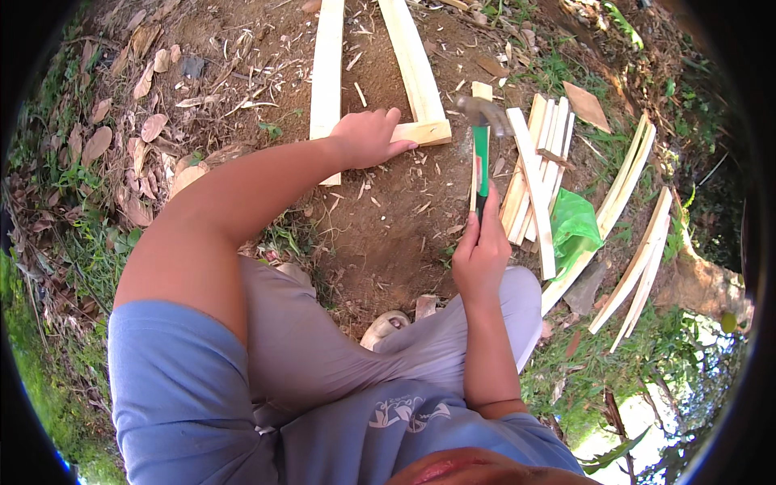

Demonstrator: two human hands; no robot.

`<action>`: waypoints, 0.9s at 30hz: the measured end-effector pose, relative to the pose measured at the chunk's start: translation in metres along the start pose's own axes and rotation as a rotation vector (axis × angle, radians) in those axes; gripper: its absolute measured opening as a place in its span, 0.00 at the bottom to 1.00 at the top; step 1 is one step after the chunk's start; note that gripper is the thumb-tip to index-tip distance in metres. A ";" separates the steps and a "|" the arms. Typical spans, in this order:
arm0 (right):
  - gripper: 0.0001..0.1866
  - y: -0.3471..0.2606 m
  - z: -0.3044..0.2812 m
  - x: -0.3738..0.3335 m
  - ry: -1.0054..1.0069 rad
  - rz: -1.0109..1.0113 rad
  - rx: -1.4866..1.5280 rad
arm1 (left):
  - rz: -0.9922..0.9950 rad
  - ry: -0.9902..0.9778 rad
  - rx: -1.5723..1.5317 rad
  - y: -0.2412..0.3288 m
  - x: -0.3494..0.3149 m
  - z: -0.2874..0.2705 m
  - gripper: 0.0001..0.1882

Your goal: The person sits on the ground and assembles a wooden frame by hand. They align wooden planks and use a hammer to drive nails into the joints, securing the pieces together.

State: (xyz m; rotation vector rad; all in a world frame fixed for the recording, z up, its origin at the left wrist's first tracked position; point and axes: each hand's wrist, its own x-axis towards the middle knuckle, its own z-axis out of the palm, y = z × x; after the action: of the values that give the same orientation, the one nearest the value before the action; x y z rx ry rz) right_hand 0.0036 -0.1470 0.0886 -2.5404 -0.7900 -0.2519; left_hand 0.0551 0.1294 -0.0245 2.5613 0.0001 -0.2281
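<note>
Two long pale wooden strips, a left one (326, 77) and a right one (411, 65), run away from me on the ground. A short wooden crosspiece (428, 132) lies across their near ends. My left hand (364, 137) is closed over that crosspiece, covering its left part and the spot where it meets the left strip. In my right hand (482, 259) is a claw hammer (482, 153) with a green and black handle, gripped low. Its metal head is raised and stands to the right of the crosspiece, apart from it.
Several cut wooden strips (533, 182) lie piled to the right, beside a green plastic bag (572, 230). More long strips (638, 263) rest farther right. Dry leaves (152, 127) and wood chips litter the brown soil (380, 234). My bent legs (323, 331) are close below.
</note>
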 end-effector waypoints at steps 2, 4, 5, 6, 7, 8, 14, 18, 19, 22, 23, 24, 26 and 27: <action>0.29 -0.007 0.000 0.004 0.112 -0.091 -0.007 | 0.101 0.038 0.019 -0.003 -0.003 0.003 0.30; 0.30 -0.009 -0.001 0.004 0.065 -0.056 -0.013 | 0.156 0.039 0.047 -0.008 -0.005 0.008 0.28; 0.29 -0.004 0.004 0.002 -0.018 -0.017 -0.019 | 0.157 0.057 0.056 -0.006 -0.004 0.007 0.25; 0.29 -0.001 0.006 -0.001 -0.104 0.030 -0.066 | 0.144 0.036 0.065 -0.004 -0.004 0.007 0.26; 0.29 0.002 0.006 -0.003 -0.190 0.078 -0.113 | 0.130 0.015 0.073 -0.002 -0.004 0.006 0.26; 0.29 0.000 0.007 -0.001 -0.282 0.114 -0.154 | 0.103 -0.001 0.080 -0.003 -0.005 0.005 0.26; 0.28 -0.004 0.002 -0.001 0.299 -0.201 -0.070 | 0.106 -0.075 0.114 0.003 -0.004 -0.006 0.27; 0.30 0.006 0.015 -0.006 -0.391 0.206 -0.148 | 0.084 -0.071 0.109 -0.001 0.000 -0.002 0.26; 0.31 0.003 0.008 -0.007 -0.361 0.193 -0.103 | 0.086 -0.073 0.113 -0.003 -0.002 0.000 0.26; 0.31 -0.013 -0.004 0.002 0.154 -0.135 -0.125 | 0.058 -0.082 0.100 -0.001 -0.001 0.001 0.25; 0.31 -0.023 -0.011 0.002 0.206 -0.109 -0.068 | 0.068 -0.091 0.105 -0.001 0.000 -0.003 0.25; 0.31 -0.021 -0.007 0.000 0.196 -0.128 -0.079 | 0.071 -0.089 0.099 0.000 0.000 -0.002 0.25; 0.32 -0.006 0.010 -0.007 0.178 -0.170 -0.098 | 0.074 -0.081 0.089 -0.001 0.000 -0.002 0.24; 0.34 -0.002 0.016 -0.011 -0.055 -0.036 -0.126 | 0.076 -0.077 0.091 -0.002 0.000 -0.001 0.24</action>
State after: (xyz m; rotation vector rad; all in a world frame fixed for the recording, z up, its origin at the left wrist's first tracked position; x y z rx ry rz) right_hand -0.0064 -0.1432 0.0721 -2.6632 -0.8665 -0.2521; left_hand 0.0551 0.1314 -0.0248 2.6353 -0.1394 -0.3044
